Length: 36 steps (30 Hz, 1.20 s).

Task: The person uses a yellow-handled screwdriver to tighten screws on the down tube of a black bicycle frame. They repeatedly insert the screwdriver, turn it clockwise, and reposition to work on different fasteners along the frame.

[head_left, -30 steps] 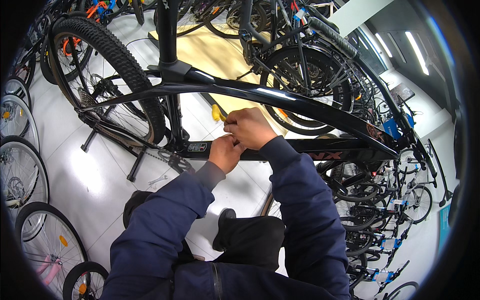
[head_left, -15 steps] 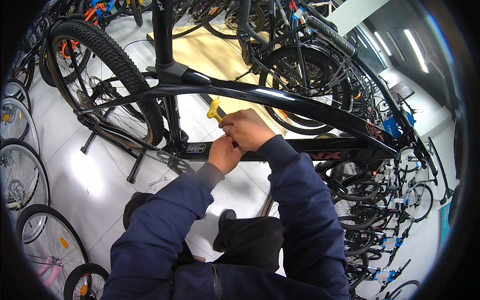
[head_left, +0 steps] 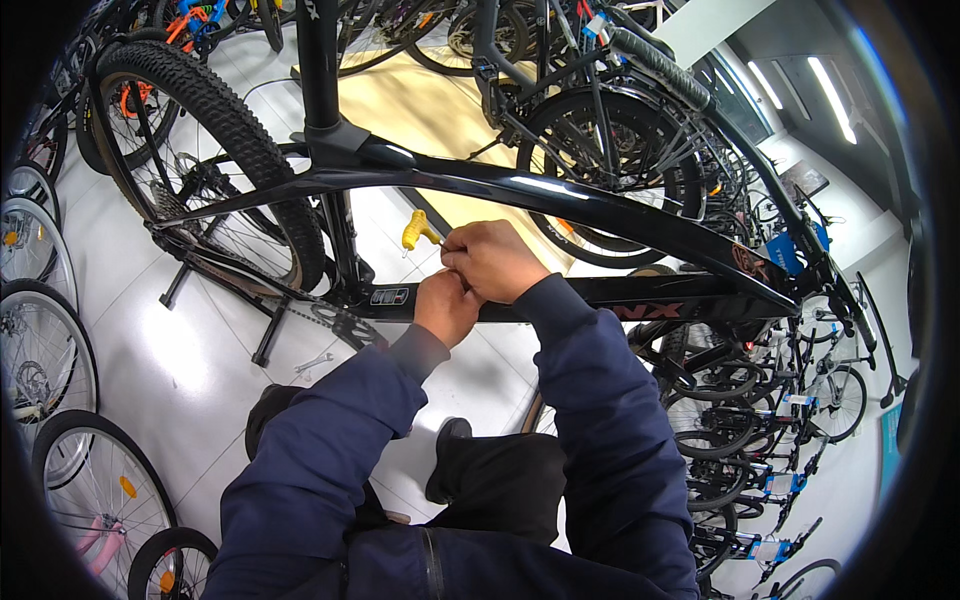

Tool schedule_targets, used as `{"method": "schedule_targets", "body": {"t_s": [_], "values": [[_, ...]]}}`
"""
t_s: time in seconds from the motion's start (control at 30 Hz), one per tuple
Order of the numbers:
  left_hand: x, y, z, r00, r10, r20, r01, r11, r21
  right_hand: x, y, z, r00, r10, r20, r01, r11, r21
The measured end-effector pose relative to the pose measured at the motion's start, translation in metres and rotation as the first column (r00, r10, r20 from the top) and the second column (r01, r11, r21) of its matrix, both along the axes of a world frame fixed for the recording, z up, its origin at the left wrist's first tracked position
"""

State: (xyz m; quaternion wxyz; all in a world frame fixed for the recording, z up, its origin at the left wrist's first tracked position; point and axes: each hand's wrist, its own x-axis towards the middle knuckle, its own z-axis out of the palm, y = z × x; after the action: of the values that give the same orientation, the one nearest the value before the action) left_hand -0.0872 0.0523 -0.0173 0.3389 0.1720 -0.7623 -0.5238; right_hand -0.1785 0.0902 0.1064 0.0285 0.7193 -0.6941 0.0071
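A T-handle hex key with a yellow grip (head_left: 415, 230) sticks out to the left of my right hand (head_left: 495, 262). That hand's fingers are pinched shut around its shaft, close to the grip. Just below, my left hand (head_left: 448, 306) is closed too, its fingertips against the right hand; what they hold is hidden. Both hands are over the down tube of a black mountain bike frame (head_left: 590, 292), between its seat tube and its head. The top tube (head_left: 470, 178) passes above them.
The rear wheel (head_left: 200, 150) stands at left, on a black stand (head_left: 268, 335). Wrenches (head_left: 318, 362) lie on the white floor below the crank. Parked bikes (head_left: 610, 150) crowd the far side and the right, and several wheels (head_left: 50, 340) line the left edge. A cardboard sheet (head_left: 410, 110) lies beyond the frame.
The yellow grip has turned and shifted slightly left, its small metal tip now pointing down instead of up. Both hands have stayed nearly in place.
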Motion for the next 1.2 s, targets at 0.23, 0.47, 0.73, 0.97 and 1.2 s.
{"method": "schedule_targets", "body": {"t_s": [0.23, 0.47, 0.73, 0.97, 1.2], "values": [[0.009, 0.0, 0.011, 0.999, -0.03, 0.045, 0.026, 0.994, 0.102, 0.004, 0.0, 0.008, 0.994, -0.088, 0.07, 0.085, 0.996, 0.035], [0.01, 0.0, 0.012, 0.997, -0.035, 0.07, 0.026, 0.992, 0.121, 0.01, 0.0, 0.011, 0.978, -0.179, 0.105, 0.178, 0.984, 0.022], [0.011, 0.001, 0.009, 0.995, -0.095, -0.03, 0.1, 0.962, 0.255, -0.007, 0.002, 0.002, 0.998, 0.048, -0.029, -0.049, 0.998, -0.031], [0.01, 0.001, 0.006, 0.993, -0.118, -0.016, 0.117, 0.951, 0.285, -0.006, 0.001, -0.002, 0.998, 0.034, 0.044, -0.034, 0.999, 0.005], [0.005, 0.003, 0.002, 0.999, -0.038, -0.008, 0.039, 0.993, 0.115, -0.002, 0.003, 0.006, 0.996, 0.072, -0.043, -0.07, 0.997, 0.044]]}}
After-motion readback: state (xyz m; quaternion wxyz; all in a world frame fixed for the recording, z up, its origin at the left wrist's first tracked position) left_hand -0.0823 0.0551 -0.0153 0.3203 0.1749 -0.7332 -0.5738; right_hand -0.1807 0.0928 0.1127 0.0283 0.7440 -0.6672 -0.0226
